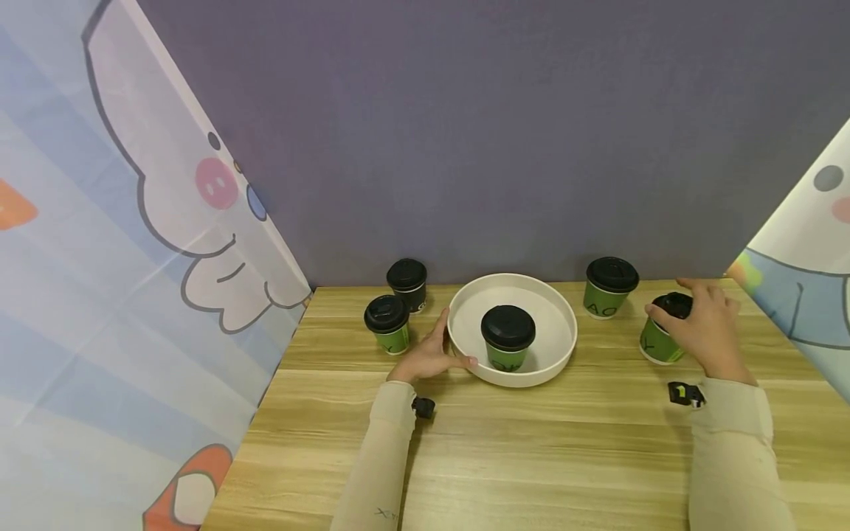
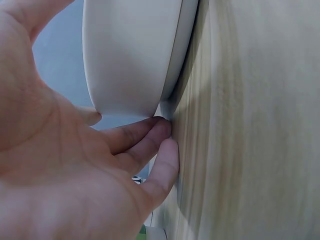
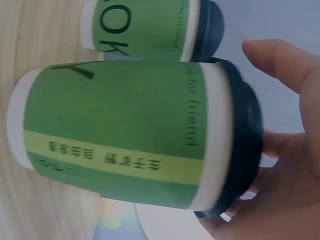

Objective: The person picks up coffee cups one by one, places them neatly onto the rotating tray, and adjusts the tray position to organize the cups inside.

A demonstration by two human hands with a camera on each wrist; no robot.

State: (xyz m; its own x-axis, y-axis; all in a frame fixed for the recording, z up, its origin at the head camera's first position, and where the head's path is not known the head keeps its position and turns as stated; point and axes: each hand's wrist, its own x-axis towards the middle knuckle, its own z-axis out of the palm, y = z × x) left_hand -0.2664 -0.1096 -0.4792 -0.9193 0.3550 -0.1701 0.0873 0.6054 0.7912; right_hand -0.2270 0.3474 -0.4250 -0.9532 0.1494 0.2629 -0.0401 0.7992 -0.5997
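My left hand (image 1: 427,359) holds the left side of a round white tray (image 1: 564,343), its thumb at the front rim and fingers along the outer wall. In the left wrist view, fingertips (image 2: 161,127) reach the tray's lower edge beside the table. Inside the tray stands a green paper coffee cup (image 1: 507,358) with a black lid. At the right, my right hand (image 1: 712,328) is spread around the lid of another green cup (image 3: 120,125), marked Y. A gap shows between thumb (image 3: 275,57) and lid; other fingers are partly hidden behind it.
A third green lidded cup (image 1: 607,295) stands at the back, between tray and right hand. Left of the tray are a green cup (image 1: 392,339) and a dark cup (image 1: 413,297), both lidded. A grey wall (image 1: 498,147) rises behind the wooden table (image 1: 544,457).
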